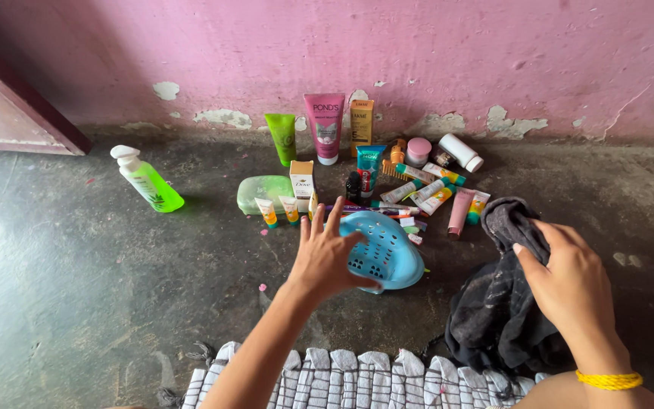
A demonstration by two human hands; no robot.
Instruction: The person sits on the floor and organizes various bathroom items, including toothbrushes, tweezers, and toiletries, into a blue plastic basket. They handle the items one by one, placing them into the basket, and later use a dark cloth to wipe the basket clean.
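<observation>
A green pump bottle (147, 182) lay on the grey floor (77, 288); a pink tube (325, 127) stood against the pink wall (418, 53).

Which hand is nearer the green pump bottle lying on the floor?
Left. The left hand rests on the blue perforated basket, to the right of the green pump bottle. The right hand grips the dark cloth, much farther right.

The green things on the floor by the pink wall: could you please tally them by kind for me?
Green pump bottle, lying tilted at the left: 1
Green tube, standing against the wall: 1
Pale green soap box, beside the small tubes: 1
Total: 3
The left hand rests on a blue basket, not counted.
</observation>
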